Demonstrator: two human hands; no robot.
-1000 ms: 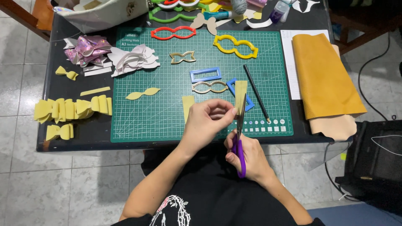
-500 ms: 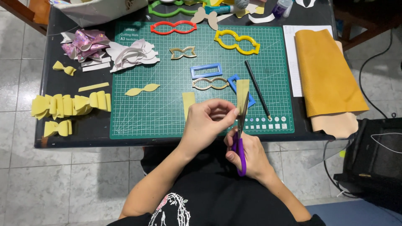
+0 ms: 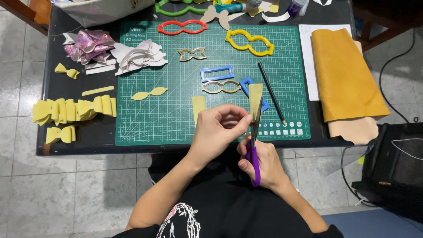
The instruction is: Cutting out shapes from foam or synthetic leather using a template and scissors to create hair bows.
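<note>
My left hand (image 3: 218,132) pinches the lower end of a narrow yellow strip (image 3: 255,100) and holds it upright over the front edge of the green cutting mat (image 3: 176,114). My right hand (image 3: 260,161) grips purple-handled scissors (image 3: 254,152), blades pointing up along the strip's right side. A second yellow strip (image 3: 198,108) lies flat on the mat just left of my left hand. Both hands hover at the table's near edge.
On the mat lie red (image 3: 182,27), yellow (image 3: 250,42), blue (image 3: 217,73) and clear bow-shaped templates, a pencil (image 3: 272,93) and a yellow bow cut-out (image 3: 150,93). Finished yellow bows (image 3: 72,110) sit left, pink and white ones behind. A folded mustard sheet (image 3: 346,75) lies right. A black bag (image 3: 396,167) stands on the floor.
The hands, strip and scissors stay in nearly the same place, the strip still held upright against the blades. The view has shifted slightly.
</note>
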